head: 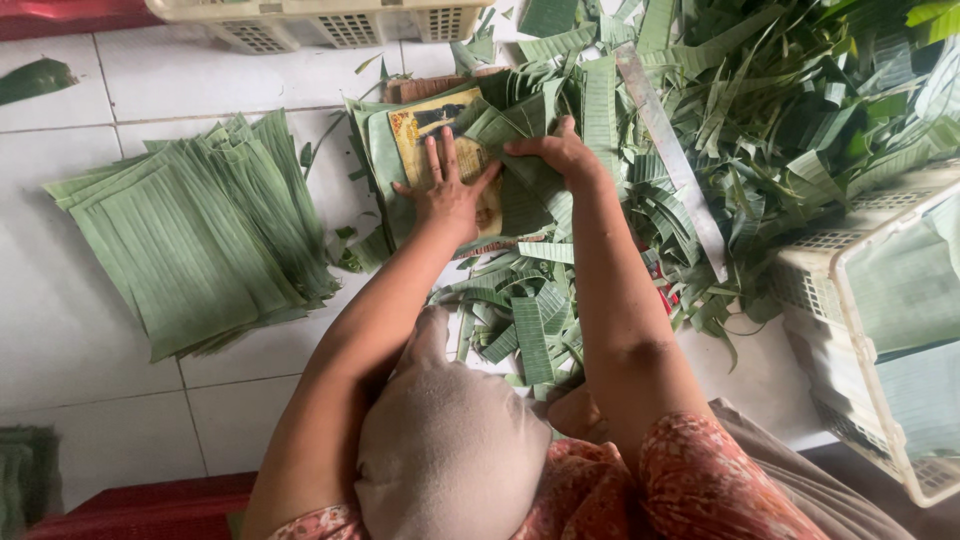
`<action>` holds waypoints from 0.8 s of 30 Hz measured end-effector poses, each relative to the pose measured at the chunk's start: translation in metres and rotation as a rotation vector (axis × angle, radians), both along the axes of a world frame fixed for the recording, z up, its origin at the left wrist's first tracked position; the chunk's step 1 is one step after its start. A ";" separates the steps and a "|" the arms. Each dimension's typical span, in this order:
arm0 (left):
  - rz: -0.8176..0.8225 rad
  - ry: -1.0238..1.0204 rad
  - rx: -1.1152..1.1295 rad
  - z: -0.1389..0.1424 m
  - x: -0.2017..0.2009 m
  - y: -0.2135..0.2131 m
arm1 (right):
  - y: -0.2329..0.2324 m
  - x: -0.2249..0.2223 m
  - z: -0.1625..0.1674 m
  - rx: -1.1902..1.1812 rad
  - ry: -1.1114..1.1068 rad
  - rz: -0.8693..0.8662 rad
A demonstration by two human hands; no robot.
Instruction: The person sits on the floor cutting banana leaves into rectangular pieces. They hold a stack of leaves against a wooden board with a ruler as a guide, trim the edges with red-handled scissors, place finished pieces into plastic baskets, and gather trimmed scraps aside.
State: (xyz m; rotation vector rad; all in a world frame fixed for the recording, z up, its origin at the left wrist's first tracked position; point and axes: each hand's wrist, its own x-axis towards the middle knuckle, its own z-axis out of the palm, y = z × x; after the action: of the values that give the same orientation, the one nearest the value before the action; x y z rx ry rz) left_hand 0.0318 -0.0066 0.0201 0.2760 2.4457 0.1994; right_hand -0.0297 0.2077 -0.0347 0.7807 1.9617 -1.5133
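Both hands (450, 195) (555, 152) press leaf sheets (530, 190); bare tiles (70, 330) left.

Top edge: a cream perforated plastic crate (330, 22) is cut off, only its lower wall showing. Right edge: a second pale plastic crate (880, 330) runs out of frame, its far side unseen. The flat yellow printed card (440, 135) is partly covered by the left hand (448, 195) and by folded green banana-leaf strips (520, 150); its picture is too small to make out. The fingers (520, 147) of the right hand (555, 155) are tucked under leaf, so their hold cannot be told. A long grey metal blade (670, 155) disappears beneath loose green leaf trimmings (780, 110) at its lower end. Lower left, a dark green folded bundle (28, 475) is cropped.
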 end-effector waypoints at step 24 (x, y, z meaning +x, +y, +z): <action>-0.025 0.096 -0.026 -0.010 0.004 -0.008 | -0.027 0.016 0.016 -0.299 0.218 -0.015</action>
State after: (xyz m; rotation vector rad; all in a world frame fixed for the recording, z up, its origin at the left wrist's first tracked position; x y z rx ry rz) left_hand 0.0362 -0.0143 0.0103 0.3108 2.5362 0.1466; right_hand -0.0133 0.1808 -0.0185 0.5218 1.8171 -1.9131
